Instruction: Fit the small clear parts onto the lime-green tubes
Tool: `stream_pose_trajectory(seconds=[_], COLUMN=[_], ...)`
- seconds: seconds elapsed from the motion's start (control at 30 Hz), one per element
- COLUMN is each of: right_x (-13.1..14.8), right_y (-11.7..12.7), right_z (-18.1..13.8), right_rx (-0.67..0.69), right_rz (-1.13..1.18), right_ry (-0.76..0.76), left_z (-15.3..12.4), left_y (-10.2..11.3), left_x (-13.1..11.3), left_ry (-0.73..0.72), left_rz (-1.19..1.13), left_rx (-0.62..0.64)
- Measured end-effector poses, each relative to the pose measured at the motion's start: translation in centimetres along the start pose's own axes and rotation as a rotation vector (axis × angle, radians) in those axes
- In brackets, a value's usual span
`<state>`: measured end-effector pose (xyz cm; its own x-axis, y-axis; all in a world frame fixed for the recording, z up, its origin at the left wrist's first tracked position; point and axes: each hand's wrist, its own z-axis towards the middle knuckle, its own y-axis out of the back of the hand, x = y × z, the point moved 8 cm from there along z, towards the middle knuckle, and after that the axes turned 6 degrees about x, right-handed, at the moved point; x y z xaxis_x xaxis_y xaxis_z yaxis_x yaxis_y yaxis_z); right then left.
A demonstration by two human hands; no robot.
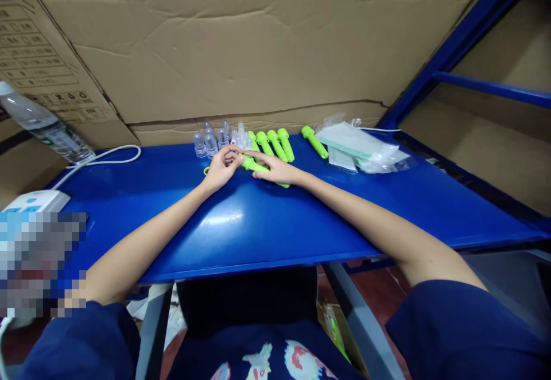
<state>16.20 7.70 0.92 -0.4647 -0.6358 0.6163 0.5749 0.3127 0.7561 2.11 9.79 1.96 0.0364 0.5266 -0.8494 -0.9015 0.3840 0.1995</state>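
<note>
Green plastic handle (253,165) lay across the far middle of the blue bench (241,225), and both hands met on it. The left hand (220,169) had its fingers curled around the near end of the piece, closed on it, with the thumb and fingertips pinched at the tip. The right hand (275,170) lay flatter, fingers stretched over the rest of the handle and pressing it to the bench, probably to keep it from rolling; whether they actually gripped it I could not tell.

Just behind the hands stood a row of like green handles (275,142), side by side, with one more (314,142) set apart to the right. A cluster of small clear plastic caps (215,138) stood upright just left of the row (close enough for the left hand to reach). Clear bags (365,149) lay further right. At the left edge lay a water bottle (43,124), a white cable (107,156) and a white device (37,201).
</note>
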Motion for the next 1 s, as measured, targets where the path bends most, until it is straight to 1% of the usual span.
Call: stream_pose_trajectory(seconds=[0.2, 0.33, 0.4, 0.6, 0.77, 0.87, 0.93, 1.0], right_x=[0.2, 0.6, 0.5, 0.5, 0.7, 0.4, 0.2, 0.0], right_y=[-0.1, -0.2, -0.1, 0.0, -0.2, -0.3, -0.1, 0.0], right_z=[-0.1, -0.1, 0.0, -0.3, -0.4, -0.2, -0.1, -0.1], right_rx=[0.027, 0.039, 0.03, 0.011, 0.028, 0.032, 0.019, 0.029], right_rz=[0.102, 0.113, 0.105, 0.127, 0.139, 0.114, 0.08, 0.068], right_ry=[0.034, 0.06, 0.051, -0.043, -0.098, -0.082, -0.046, -0.043], left_z=[-0.1, -0.1, -0.2, -0.3, -0.4, -0.5, -0.6, -0.7], left_y=[-0.6, -0.9, -0.9, -0.9, -1.0, -1.2, -1.5, -1.8], left_x=[0.0, 0.0, 0.0, 0.2, -0.2, -0.7, -0.9, -1.0], left_ry=[0.035, 0.052, 0.061, 0.093, 0.069, 0.051, 0.053, 0.061], left_rz=[-0.021, -0.02, -0.022, -0.032, 0.01, 0.025, 0.011, -0.005], left_rx=[0.058, 0.093, 0.095, 0.063, 0.019, 0.02, 0.041, 0.067])
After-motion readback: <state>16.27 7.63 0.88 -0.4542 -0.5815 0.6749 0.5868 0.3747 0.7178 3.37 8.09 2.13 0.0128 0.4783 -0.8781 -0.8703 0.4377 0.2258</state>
